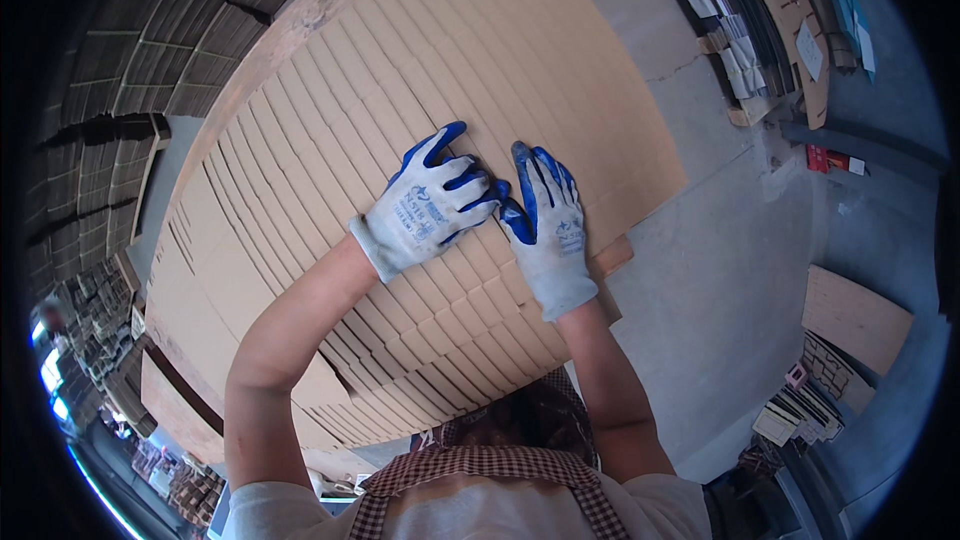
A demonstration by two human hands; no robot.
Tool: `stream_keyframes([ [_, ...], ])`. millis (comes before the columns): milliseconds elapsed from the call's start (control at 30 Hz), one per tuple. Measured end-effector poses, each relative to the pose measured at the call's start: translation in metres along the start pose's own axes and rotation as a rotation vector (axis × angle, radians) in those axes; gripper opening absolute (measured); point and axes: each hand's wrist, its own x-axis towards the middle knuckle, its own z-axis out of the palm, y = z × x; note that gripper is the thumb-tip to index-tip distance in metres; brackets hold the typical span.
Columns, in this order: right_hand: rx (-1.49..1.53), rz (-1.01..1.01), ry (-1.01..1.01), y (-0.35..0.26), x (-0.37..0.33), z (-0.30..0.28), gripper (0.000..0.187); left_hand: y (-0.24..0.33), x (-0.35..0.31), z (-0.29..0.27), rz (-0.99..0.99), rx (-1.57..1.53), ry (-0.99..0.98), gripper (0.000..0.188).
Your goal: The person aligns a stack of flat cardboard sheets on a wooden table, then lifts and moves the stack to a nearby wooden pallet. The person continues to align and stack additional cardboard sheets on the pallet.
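Observation:
Overlapping brown cardboard sheets (pixel 330 140) are fanned out in front of me like shingles, their edges forming many parallel lines. Both my hands wear white work gloves with blue-coated fingers. My left hand (pixel 425 205) rests on the sheets near the middle, fingers apart and slightly bent. Beside it, my right hand (pixel 550 235) lies on the broad rightmost sheet with its fingers stretched forward and its thumb out to the left. The right thumb comes close to the left fingertips; whether they touch, I cannot tell. Neither hand visibly holds a sheet.
A wooden board (pixel 290 20) shows under the cardboard's far left edge. Tall stacks of bundled cardboard (pixel 150 60) stand on the left. Across the grey floor (pixel 700 270), a pallet with flat bundles (pixel 735 35) lies at the far right. Boards (pixel 855 325) lean at the right.

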Motion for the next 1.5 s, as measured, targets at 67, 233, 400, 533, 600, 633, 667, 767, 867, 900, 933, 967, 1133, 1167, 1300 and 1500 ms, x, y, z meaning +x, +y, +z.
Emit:
stream_keyframes([
  [67, -0.004, 0.0, -0.01, -0.001, 0.001, -0.001, 0.055, 0.0, -0.001, 0.001, 0.007, 0.005, 0.001, 0.026],
  [233, -0.011, -0.005, -0.021, -0.002, 0.001, -0.003, 0.054, 0.0, -0.002, -0.001, -0.011, -0.022, 0.007, 0.033],
  [400, -0.07, -0.035, 0.019, 0.002, 0.002, -0.003, 0.051, -0.002, 0.016, -0.008, -0.109, -0.053, 0.07, 0.04],
  [533, -0.152, -0.037, 0.08, 0.004, 0.01, -0.013, 0.049, -0.013, 0.022, -0.004, -0.048, 0.015, -0.017, 0.041],
  [600, -0.182, -0.051, 0.08, 0.008, 0.011, -0.011, 0.049, -0.016, 0.023, -0.003, -0.04, 0.012, -0.038, 0.04],
  [633, -0.172, -0.048, 0.08, 0.007, 0.011, -0.011, 0.048, -0.017, 0.023, -0.002, -0.037, 0.01, -0.048, 0.039],
  [667, -0.163, -0.045, 0.08, 0.007, 0.01, -0.012, 0.048, -0.018, 0.023, -0.001, -0.03, 0.006, -0.043, 0.038],
  [767, -0.14, -0.026, 0.066, 0.007, 0.01, -0.012, 0.048, -0.02, 0.022, 0.003, -0.013, -0.004, -0.032, 0.037],
  [867, -0.141, -0.02, 0.054, 0.007, 0.011, -0.012, 0.049, -0.02, 0.022, 0.004, -0.014, -0.008, -0.03, 0.036],
  [900, -0.144, -0.022, 0.051, 0.007, 0.011, -0.013, 0.049, -0.019, 0.022, 0.003, -0.017, -0.009, -0.026, 0.036],
  [933, -0.145, -0.022, 0.051, 0.007, 0.011, -0.013, 0.05, -0.019, 0.023, 0.003, -0.018, -0.01, -0.021, 0.036],
  [967, -0.146, -0.023, 0.05, 0.008, 0.011, -0.013, 0.05, -0.018, 0.023, 0.002, -0.029, -0.001, -0.03, 0.032],
  [1133, -0.143, -0.024, 0.055, 0.006, 0.012, -0.015, 0.05, -0.015, 0.024, -0.001, -0.057, 0.018, -0.058, 0.024],
  [1167, -0.142, -0.028, 0.056, 0.006, 0.012, -0.016, 0.05, -0.016, 0.024, 0.0, -0.052, 0.007, -0.046, 0.028],
  [1300, -0.143, -0.031, 0.063, 0.006, 0.013, -0.014, 0.05, -0.017, 0.023, 0.002, -0.038, -0.003, -0.027, 0.036],
  [1500, -0.142, -0.037, 0.087, 0.007, 0.014, -0.014, 0.046, -0.017, 0.02, 0.002, -0.039, 0.011, -0.048, 0.038],
])
